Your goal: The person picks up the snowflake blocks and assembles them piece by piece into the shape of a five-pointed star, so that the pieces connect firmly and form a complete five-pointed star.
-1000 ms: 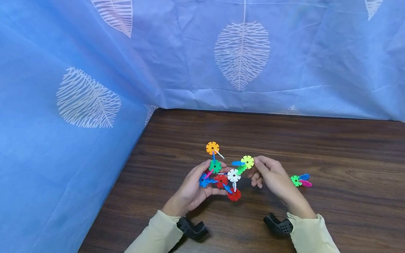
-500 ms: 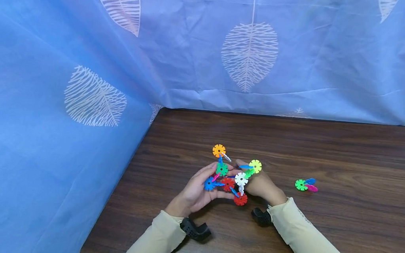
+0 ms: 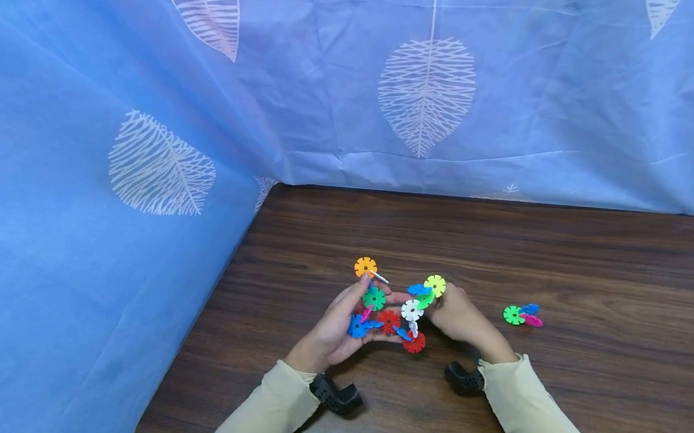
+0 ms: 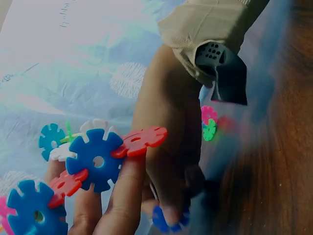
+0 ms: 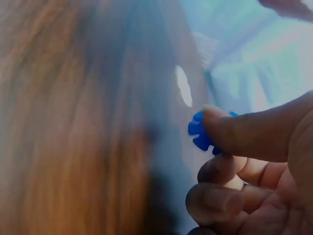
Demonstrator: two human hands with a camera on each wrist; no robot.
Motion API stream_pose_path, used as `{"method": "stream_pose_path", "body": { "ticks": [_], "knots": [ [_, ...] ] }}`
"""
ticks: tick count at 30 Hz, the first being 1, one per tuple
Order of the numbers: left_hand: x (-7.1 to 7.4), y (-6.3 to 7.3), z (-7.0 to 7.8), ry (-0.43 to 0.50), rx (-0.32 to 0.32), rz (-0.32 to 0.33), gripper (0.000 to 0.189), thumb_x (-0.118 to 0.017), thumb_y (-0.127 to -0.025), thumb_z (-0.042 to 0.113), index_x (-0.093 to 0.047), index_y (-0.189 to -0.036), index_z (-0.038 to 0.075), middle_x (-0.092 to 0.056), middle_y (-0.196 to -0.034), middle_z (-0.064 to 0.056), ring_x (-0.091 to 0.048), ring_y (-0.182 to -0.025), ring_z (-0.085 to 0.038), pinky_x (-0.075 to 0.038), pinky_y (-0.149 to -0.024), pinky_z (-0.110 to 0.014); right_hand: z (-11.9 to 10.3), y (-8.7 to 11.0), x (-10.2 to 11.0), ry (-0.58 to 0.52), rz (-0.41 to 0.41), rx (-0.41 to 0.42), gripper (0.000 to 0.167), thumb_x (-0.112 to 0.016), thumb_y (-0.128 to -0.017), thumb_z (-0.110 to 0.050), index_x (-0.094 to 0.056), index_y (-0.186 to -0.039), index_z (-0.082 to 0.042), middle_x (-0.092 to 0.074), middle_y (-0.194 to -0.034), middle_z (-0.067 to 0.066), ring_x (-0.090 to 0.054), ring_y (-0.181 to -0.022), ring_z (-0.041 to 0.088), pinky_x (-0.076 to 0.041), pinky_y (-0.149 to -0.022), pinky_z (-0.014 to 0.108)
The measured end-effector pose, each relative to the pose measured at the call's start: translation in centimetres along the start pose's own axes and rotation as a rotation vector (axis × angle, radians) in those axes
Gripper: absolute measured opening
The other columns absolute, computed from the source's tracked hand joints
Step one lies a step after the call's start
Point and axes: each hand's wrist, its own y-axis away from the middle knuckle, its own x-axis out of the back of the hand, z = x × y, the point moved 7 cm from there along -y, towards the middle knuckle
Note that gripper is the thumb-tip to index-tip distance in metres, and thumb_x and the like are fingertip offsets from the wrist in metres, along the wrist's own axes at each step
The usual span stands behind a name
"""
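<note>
My left hand (image 3: 334, 321) holds a linked chain of notched plastic discs, with several colours joined edge to edge. An orange disc (image 3: 365, 267) tops the left side, and a yellow disc (image 3: 434, 286) ends the right branch. Between them sit a green disc (image 3: 374, 299), a white disc (image 3: 412, 310) and a red disc (image 3: 389, 322). In the left wrist view, my left fingers (image 4: 124, 200) lie behind the chain. Just right of the chain is my right hand (image 3: 460, 317), its thumb and fingers pinching a single dark blue disc (image 5: 198, 132), also visible in the left wrist view.
A small cluster of green, blue and pink discs (image 3: 513, 315) lies on the dark wood table (image 3: 611, 278) to the right. Blue leaf-print cloth (image 3: 331, 106) hangs behind the table and along its left side.
My right hand left the yellow disc's edge, reached left behind the chain, then drew back right. My left hand keeps holding the chain, now tilted slightly, with the orange disc lower.
</note>
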Motion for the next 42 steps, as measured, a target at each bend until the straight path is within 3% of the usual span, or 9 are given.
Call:
{"method": "stream_pose_path", "body": {
  "ticks": [3, 8, 11, 14, 18, 21, 27, 32, 42],
  "knots": [
    [0.4, 0.0, -0.1, -0.026, -0.002, 0.059, 0.038, -0.043, -0.11, 0.048, -0.05, -0.119, 0.012, -0.066, -0.136, -0.014, -0.065, -0.122, -0.029, -0.054, -0.097, -0.056, 0.6, 1.2, 2.0, -0.073, 0.079, -0.063, 0.006, -0.064, -0.097, -0.002, -0.061, -0.092, -0.002, -0.053, -0.071, 0.001, -0.045, -0.061, 0.014, -0.038, -0.057, 0.027],
    [0.6, 0.1, 0.1, -0.085, -0.016, 0.092, 0.037, -0.04, -0.112, 0.046, -0.051, -0.117, 0.011, -0.065, -0.136, -0.018, -0.066, -0.12, -0.031, -0.056, -0.094, -0.055, -1.0, 3.6, 5.6, -0.215, 0.273, -0.086, 0.018, -0.063, -0.104, -0.014, -0.063, -0.098, 0.003, -0.069, -0.078, 0.007, -0.054, -0.06, 0.015, -0.046, -0.053, 0.027],
    [0.5, 0.1, 0.1, -0.093, -0.022, 0.074, 0.039, -0.038, -0.112, 0.045, -0.051, -0.12, 0.009, -0.065, -0.136, -0.018, -0.066, -0.119, -0.029, -0.056, -0.094, -0.055, -3.8, 4.6, 6.9, -0.226, 0.392, -0.009, 0.018, -0.064, -0.104, -0.013, -0.066, -0.098, 0.003, -0.068, -0.08, 0.004, -0.053, -0.061, 0.012, -0.045, -0.053, 0.025],
    [0.5, 0.1, 0.0, -0.099, -0.024, 0.055, 0.043, -0.035, -0.113, 0.045, -0.05, -0.127, 0.007, -0.066, -0.135, -0.016, -0.067, -0.116, -0.027, -0.057, -0.094, -0.053, -7.1, 5.0, 6.8, -0.184, 0.441, 0.108, 0.012, -0.066, -0.102, -0.008, -0.069, -0.093, -0.001, -0.059, -0.074, 0.001, -0.048, -0.06, 0.011, -0.039, -0.051, 0.026],
    [0.5, -0.1, 0.0, -0.114, -0.029, 0.043, 0.051, -0.031, -0.113, 0.045, -0.043, -0.143, 0.006, -0.065, -0.136, -0.017, -0.068, -0.115, -0.025, -0.058, -0.094, -0.051, -9.9, 4.6, 5.4, -0.099, 0.426, 0.19, 0.012, -0.069, -0.099, -0.005, -0.073, -0.087, -0.008, -0.056, -0.08, 0.0, -0.045, -0.064, 0.016, -0.037, -0.054, 0.027],
    [0.4, -0.1, 0.0, -0.116, -0.044, 0.042, 0.053, -0.03, -0.114, 0.044, -0.039, -0.15, 0.006, -0.063, -0.139, -0.019, -0.068, -0.117, -0.024, -0.058, -0.093, -0.05, -10.7, 3.8, 4.3, -0.043, 0.412, 0.19, 0.012, -0.073, -0.096, -0.005, -0.075, -0.084, -0.009, -0.062, -0.097, 0.006, -0.05, -0.081, 0.023, -0.04, -0.066, 0.031],
    [0.2, -0.2, 0.1, -0.12, -0.076, 0.043, 0.049, -0.033, -0.114, 0.04, -0.04, -0.145, 0.003, -0.067, -0.134, -0.013, -0.069, -0.115, -0.02, -0.057, -0.097, -0.044, -10.6, 2.6, 3.2, 0.0, 0.436, 0.154, 0.013, -0.078, -0.091, -0.007, -0.077, -0.079, -0.008, -0.062, -0.121, 0.017, -0.041, -0.118, 0.039, -0.032, -0.092, 0.058],
    [-0.1, -0.1, 0.2, -0.125, -0.098, 0.048, 0.051, -0.035, -0.113, 0.041, -0.041, -0.145, 0.002, -0.07, -0.126, -0.006, -0.07, -0.11, -0.017, -0.057, -0.096, -0.039, -10.3, 2.4, 2.9, -0.005, 0.416, 0.136, 0.012, -0.077, -0.091, -0.007, -0.077, -0.079, -0.008, -0.061, -0.125, 0.019, -0.039, -0.123, 0.041, -0.028, -0.099, 0.066],
    [-0.2, -0.1, 0.1, -0.123, -0.111, 0.083, 0.048, -0.031, -0.114, 0.041, -0.044, -0.144, 0.006, -0.066, -0.119, -0.003, -0.068, -0.105, -0.016, -0.059, -0.093, -0.036, -10.2, 2.2, 2.5, -0.044, 0.336, 0.139, 0.017, -0.076, -0.093, -0.007, -0.075, -0.077, -0.011, -0.062, -0.126, 0.018, -0.042, -0.124, 0.041, -0.035, -0.098, 0.066]
  ]
}}
